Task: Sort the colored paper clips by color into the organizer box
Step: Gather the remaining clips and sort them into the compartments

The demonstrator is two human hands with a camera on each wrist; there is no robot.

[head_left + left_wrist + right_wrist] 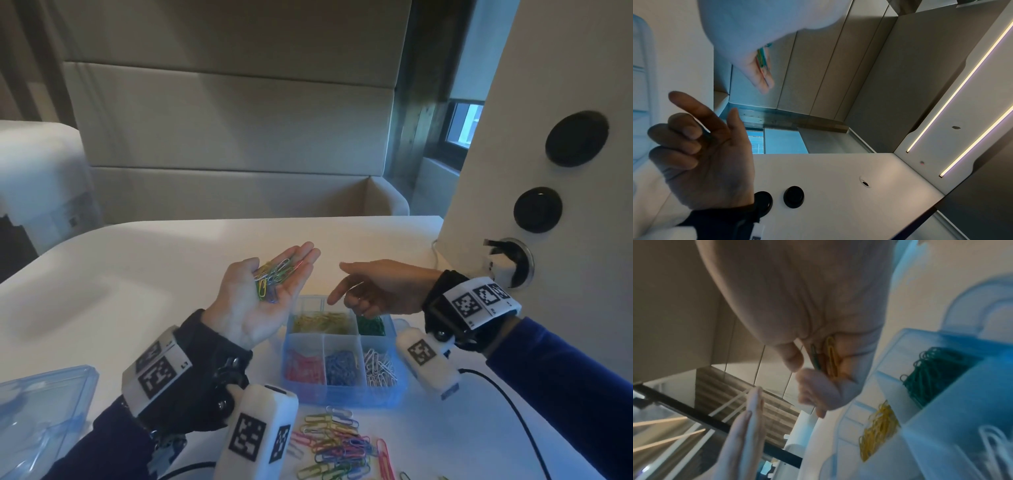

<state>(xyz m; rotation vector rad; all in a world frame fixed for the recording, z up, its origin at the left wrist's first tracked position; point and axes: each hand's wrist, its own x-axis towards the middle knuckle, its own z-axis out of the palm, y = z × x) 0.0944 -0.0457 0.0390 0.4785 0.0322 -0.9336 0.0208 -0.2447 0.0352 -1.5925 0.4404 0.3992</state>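
Note:
My left hand [253, 308] lies palm up above the table, fingers straight, with a heap of mixed paper clips [274, 277] on it. To its right my right hand [376, 291] hovers over the back of the blue organizer box [342, 394], index finger and thumb extended. Its other fingers curl round a yellow clip [831, 356] and a green clip [816, 358]. The box holds yellow clips [322, 323], green clips [371, 325], red clips [303, 366], blue clips [342, 366] and white clips [378, 368], each in its own compartment.
A loose pile of mixed clips [339, 445] lies on the white table in front of the box. The clear blue lid [41, 411] sits at the left edge. A black cable [513, 411] runs at the right, below a white panel [565, 85] with round sockets.

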